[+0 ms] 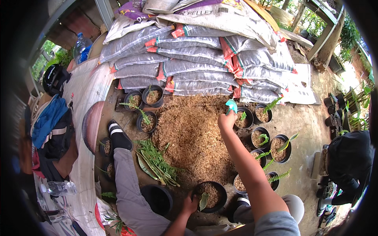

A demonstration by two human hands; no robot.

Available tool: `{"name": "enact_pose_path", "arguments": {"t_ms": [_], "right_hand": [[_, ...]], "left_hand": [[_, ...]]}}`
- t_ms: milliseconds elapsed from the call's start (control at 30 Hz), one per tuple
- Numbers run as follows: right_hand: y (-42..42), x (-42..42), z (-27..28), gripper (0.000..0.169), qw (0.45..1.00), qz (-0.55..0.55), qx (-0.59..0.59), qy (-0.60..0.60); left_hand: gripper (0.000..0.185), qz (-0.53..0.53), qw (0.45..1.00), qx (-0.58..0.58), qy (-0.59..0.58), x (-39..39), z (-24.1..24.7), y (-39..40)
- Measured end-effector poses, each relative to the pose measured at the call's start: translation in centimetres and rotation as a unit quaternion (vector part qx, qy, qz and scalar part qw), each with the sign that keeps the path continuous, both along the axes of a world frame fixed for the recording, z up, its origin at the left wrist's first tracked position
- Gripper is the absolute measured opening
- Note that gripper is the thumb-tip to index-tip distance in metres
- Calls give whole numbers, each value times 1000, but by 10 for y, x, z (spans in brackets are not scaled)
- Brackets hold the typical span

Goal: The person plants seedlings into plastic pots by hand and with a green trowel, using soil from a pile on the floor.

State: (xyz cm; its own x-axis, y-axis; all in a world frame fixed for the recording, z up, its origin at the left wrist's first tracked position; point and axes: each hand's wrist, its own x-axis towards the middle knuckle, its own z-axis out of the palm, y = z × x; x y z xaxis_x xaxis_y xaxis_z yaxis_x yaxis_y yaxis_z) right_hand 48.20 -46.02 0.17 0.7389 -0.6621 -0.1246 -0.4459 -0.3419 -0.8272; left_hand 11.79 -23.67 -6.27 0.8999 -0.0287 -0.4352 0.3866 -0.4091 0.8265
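Note:
My right hand (227, 120) is closed around a teal hand trowel (231, 105) at the upper right edge of a heap of light brown growing medium (192, 132). Beside that trowel stands a black pot with a small green fern (243, 115). Low in the view, my left hand (190, 203) grips the left rim of a black plastic pot (220, 203), which holds the same medium and a short leaf cutting (203, 201). Left of it stands an empty black pot (156, 199). Cut fern fronds and long variegated leaves (156, 165) lie by the heap's lower left edge.
Stacked grey sacks (195, 62) rise behind the heap. Potted ferns and leaf cuttings line both sides, including a pot (280, 149) at right. My outstretched leg (128, 174) lies at left, near a pale sheet (85, 118) with bags. Another person in dark clothing (348, 159) is at far right.

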Motion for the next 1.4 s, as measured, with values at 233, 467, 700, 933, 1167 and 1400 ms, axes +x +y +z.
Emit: {"name": "enact_pose_path", "arguments": {"t_ms": [233,467,700,933,1167,1400], "right_hand": [[-6,2,2,52,999,-32,-24,-34],[-36,18,10,47,997,-1,-70,22],[-47,25,12,35,995,83,17,58],[16,-9,37,40,934,113,339,27],[49,0,-26,59,953,11,270,-140],[17,17,-54,53,950,-87,215,-212]], "left_hand": [[38,-1,1000,5,-2,2,5,0],[39,-6,1000,7,20,-2,-3,4],[44,-12,999,36,-16,-1,-2,1],[42,0,1000,1,-3,0,-8,3],[38,4,1000,26,0,0,-3,7],[40,-11,999,35,4,1,8,-1]]}}
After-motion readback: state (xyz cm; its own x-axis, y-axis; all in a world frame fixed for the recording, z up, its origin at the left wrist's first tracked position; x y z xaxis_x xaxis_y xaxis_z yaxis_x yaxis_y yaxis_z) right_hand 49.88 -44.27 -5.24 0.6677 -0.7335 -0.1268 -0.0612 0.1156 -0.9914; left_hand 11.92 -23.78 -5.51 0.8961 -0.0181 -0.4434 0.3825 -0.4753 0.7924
